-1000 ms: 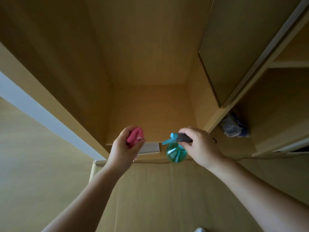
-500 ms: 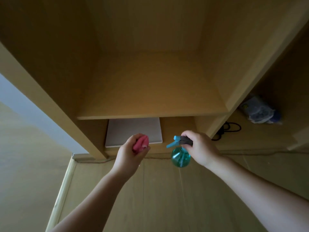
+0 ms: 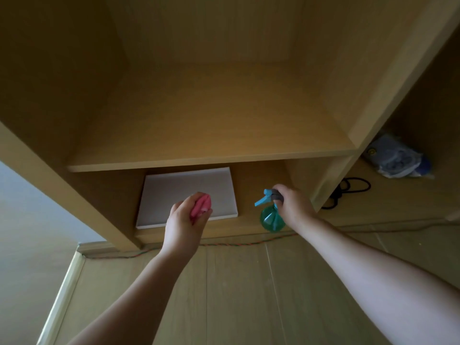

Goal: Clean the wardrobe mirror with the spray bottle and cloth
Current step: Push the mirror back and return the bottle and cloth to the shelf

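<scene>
My left hand [image 3: 183, 220] grips a bunched pink cloth [image 3: 201, 204], held in front of the wardrobe's lowest compartment. My right hand [image 3: 293, 206] holds a green spray bottle [image 3: 271, 217] by its neck, its blue nozzle pointing left. Both hands hover just above the wardrobe's bottom front edge. A pale flat rectangular panel [image 3: 179, 190] lies on the bottom board behind the cloth; whether it is the mirror I cannot tell.
A wooden shelf [image 3: 209, 160] spans the wardrobe above the hands. To the right, another compartment holds a blue-white plastic bag [image 3: 395, 159] and a black cable [image 3: 348, 189]. A twisted cord [image 3: 249, 244] runs along the wardrobe base. Wood floor lies below, a pale wall at left.
The view has tilted downward, so the shelf and the pale panel under it have come into sight. Both hands keep their grips and now sit lower, in front of the bottom compartment.
</scene>
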